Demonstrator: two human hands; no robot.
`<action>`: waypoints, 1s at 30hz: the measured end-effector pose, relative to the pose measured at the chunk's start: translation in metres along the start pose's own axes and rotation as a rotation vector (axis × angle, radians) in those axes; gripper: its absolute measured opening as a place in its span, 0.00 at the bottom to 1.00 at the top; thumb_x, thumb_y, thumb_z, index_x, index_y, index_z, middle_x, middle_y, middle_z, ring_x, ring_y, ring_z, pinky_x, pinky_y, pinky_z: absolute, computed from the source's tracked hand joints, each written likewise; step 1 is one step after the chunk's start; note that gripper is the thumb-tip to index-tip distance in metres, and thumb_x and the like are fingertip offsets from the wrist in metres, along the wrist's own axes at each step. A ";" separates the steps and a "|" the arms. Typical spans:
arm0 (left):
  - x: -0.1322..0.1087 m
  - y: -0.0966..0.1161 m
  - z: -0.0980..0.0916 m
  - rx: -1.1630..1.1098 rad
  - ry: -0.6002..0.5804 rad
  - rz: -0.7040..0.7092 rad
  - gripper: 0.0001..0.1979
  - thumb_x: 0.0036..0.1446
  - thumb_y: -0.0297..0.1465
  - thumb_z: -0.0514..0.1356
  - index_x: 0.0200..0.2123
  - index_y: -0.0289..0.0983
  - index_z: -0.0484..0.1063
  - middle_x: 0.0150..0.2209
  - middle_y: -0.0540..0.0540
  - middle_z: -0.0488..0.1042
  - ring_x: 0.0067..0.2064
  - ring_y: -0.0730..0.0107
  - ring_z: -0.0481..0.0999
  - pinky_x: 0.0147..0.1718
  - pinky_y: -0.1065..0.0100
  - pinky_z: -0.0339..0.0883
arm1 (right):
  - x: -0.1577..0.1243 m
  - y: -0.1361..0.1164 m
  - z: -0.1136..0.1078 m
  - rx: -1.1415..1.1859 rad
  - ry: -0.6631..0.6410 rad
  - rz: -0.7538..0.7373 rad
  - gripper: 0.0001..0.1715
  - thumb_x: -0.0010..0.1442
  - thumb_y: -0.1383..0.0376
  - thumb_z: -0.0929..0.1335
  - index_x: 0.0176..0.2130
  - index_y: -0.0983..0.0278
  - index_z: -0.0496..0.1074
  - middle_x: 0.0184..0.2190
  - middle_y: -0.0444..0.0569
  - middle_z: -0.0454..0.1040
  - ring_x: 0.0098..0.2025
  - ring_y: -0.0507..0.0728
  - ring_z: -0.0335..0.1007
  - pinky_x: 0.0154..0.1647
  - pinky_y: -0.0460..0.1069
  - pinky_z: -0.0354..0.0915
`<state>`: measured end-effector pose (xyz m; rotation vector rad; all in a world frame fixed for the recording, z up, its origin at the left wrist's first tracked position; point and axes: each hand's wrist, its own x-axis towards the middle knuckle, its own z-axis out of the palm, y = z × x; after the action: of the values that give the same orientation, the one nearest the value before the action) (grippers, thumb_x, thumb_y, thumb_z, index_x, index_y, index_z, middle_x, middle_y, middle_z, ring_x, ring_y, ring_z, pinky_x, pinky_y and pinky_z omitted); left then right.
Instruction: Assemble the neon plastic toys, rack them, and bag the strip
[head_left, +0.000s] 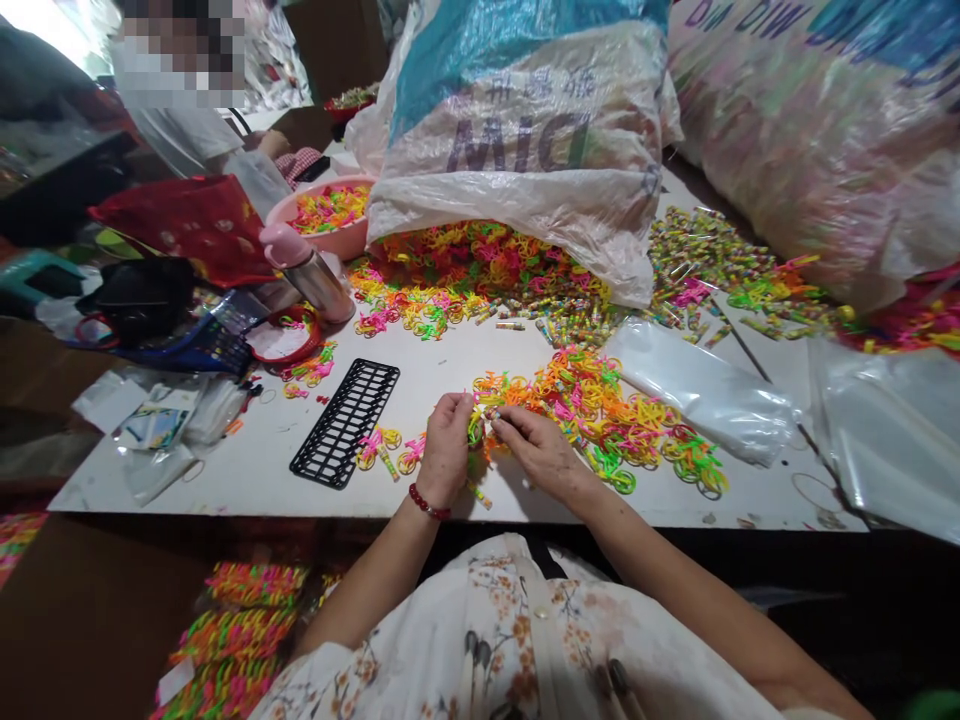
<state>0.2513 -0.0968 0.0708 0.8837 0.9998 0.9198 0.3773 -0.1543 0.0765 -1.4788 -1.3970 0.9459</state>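
My left hand (448, 447), with a red bead bracelet (429, 503) at its wrist, pinches a small green plastic toy piece (474, 431) with a round part. Close beside it, the fingertips of my right hand (541, 452) are pressed together; what they hold is too small to make out. Under and beyond the hands lies a heap of colourful plastic toy pieces (630, 415), many with rings like wheels. Left of my left hand, a black plastic grid rack (345, 424) lies flat on the table, with a few toy pieces and a small patterned tube (388, 462) by its right edge.
A big woven sack (525, 130) spills toy pieces at the back, beside many small tubes (697, 260). Clear plastic bags (705, 390) lie right. A pink-lidded bottle (307, 270), red bowl (285, 337) and pink basin (330, 240) stand left. Another person (176, 125) sits beyond.
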 end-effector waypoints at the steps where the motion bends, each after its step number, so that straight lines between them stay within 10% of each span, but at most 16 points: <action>1: -0.001 0.001 0.000 0.009 0.001 -0.003 0.18 0.51 0.46 0.65 0.32 0.39 0.65 0.23 0.56 0.65 0.22 0.80 0.63 0.21 0.76 0.59 | 0.000 -0.001 0.000 -0.001 -0.005 -0.001 0.16 0.65 0.57 0.61 0.32 0.64 0.69 0.26 0.42 0.66 0.30 0.51 0.60 0.31 0.45 0.57; 17: -0.001 0.002 0.001 0.013 -0.048 -0.057 0.16 0.54 0.44 0.62 0.30 0.38 0.64 0.19 0.57 0.60 0.19 0.80 0.58 0.18 0.77 0.52 | -0.002 0.002 -0.004 -0.317 0.113 -0.242 0.09 0.65 0.64 0.63 0.39 0.63 0.73 0.32 0.50 0.75 0.34 0.55 0.69 0.37 0.49 0.63; 30: 0.007 -0.005 -0.004 0.436 0.104 0.181 0.14 0.57 0.42 0.57 0.28 0.38 0.65 0.24 0.53 0.64 0.28 0.72 0.64 0.28 0.71 0.61 | -0.005 0.006 0.007 -0.565 0.196 -0.495 0.11 0.67 0.68 0.61 0.44 0.64 0.71 0.31 0.52 0.75 0.33 0.57 0.71 0.34 0.50 0.68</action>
<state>0.2501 -0.0914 0.0625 1.3197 1.2507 0.9211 0.3722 -0.1591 0.0682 -1.4532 -1.8494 0.0906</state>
